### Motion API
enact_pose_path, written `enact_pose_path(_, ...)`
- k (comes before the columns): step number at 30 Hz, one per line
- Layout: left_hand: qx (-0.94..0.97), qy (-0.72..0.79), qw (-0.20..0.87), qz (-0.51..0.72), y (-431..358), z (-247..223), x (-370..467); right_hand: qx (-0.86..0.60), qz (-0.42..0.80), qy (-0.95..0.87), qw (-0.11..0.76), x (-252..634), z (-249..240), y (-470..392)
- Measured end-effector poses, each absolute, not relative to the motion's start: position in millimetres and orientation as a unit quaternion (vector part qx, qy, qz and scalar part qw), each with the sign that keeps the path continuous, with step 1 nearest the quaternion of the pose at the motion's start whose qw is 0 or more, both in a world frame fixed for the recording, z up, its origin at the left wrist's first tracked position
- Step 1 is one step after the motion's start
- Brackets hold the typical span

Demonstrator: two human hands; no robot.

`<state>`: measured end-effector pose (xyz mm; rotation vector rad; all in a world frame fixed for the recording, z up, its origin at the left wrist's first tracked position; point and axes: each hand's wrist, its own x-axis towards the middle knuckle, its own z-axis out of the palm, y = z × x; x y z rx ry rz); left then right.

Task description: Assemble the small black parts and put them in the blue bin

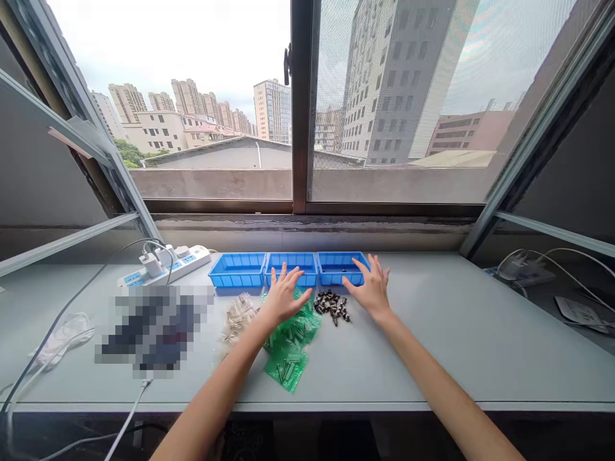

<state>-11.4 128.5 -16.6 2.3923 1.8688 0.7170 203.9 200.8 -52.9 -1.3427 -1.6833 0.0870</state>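
Observation:
My left hand [284, 297] hovers with fingers spread over the green plastic bags [291, 339], which have metal screw-like parts inside. Its fingertips overlap the front of the middle blue bin [307, 276]. My right hand [372, 287] is also spread, at the right end of the right blue bin [331, 278], where a few small dark pieces lie. Between the hands sits a loose pile of small dark metal fittings [331, 306]. Left of the green bags are clear bags of pale parts [240, 315], partly hidden by my left forearm. The left blue bin [237, 280] shows nothing inside.
A white power strip [185, 261] with plugs stands at the back left. Grey and white cables [62, 314] run down the left side of the grey table [432, 320]. A blurred dark item [158, 330] lies there too. Metal frame posts [485, 211] rise at both sides before a window.

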Motion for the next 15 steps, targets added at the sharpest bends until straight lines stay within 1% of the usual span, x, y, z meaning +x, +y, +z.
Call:
enact_pose_path(1, 0.768, 0.594, 0.005, 0.24, 128.7, -16.1, -11.9, -0.516, 0.025, -0.711, 0.477, 204.3, -48.1, 198.0)
enact_pose_path(3, 0.775, 0.571, -0.022, 0.272, 129.1, -15.3, -12.7, -0.429, 0.044, -0.771, 0.469, 205.2, -38.1, 191.8)
enact_pose_path(6, 0.792, 0.518, -0.074, 0.316, 128.1, -13.6, -11.6, -0.342, 0.117, -0.848, 0.388, 205.5, -28.2, 182.4)
enact_pose_path(10, 0.826, 0.459, -0.099, 0.31, 124.1, -11.0, -7.2, -0.334, 0.202, -0.879, 0.276, 204.4, -27.5, 173.8)
enact_pose_path(15, 0.841, 0.437, -0.111, 0.299, 122.6, -11.8, -5.4, -0.377, 0.254, -0.868, 0.198, 210.8, -29.3, 173.3)
